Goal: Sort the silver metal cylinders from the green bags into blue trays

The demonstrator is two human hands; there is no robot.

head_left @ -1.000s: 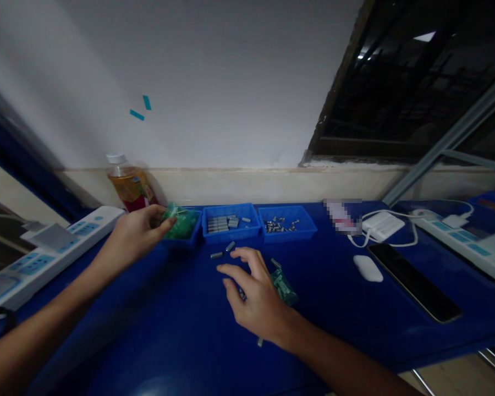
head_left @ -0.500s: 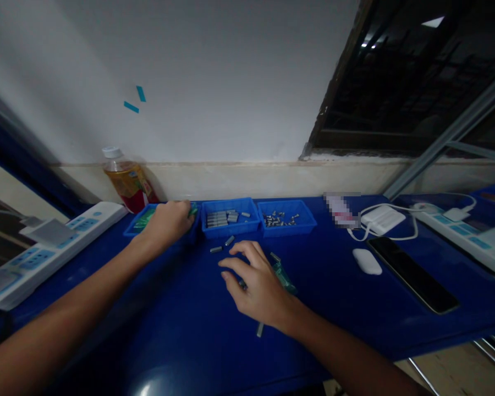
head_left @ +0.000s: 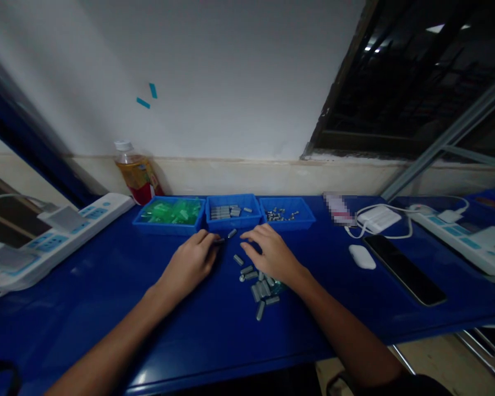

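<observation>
My left hand (head_left: 193,256) rests low over the table, its fingers curled and closed at one grey metal standoff (head_left: 220,240). A second standoff (head_left: 232,233) lies just beyond those fingertips, between my hands. My right hand (head_left: 272,253) is palm down with thumb and fingers apart, and I see nothing in it. Below and partly under it, a loose heap of short metal standoffs (head_left: 265,288) lies on the table, beside a bit of green plastic bag (head_left: 278,286) mostly hidden by the hand. Another standoff (head_left: 238,259) lies alone left of the heap.
Three blue trays stand along the wall: one with green plastic packets (head_left: 173,211), one with standoffs (head_left: 220,212), one with small screws (head_left: 278,214). Behind is a drink bottle (head_left: 138,176). Power strips (head_left: 58,236) flank the table; a phone (head_left: 404,269) and white earbud case (head_left: 362,257) lie right.
My left hand has come from the green-packet tray towards the loose standoffs, uncovering the tray. My right hand has shifted away from me, showing more of the heap. The view has turned slightly.
</observation>
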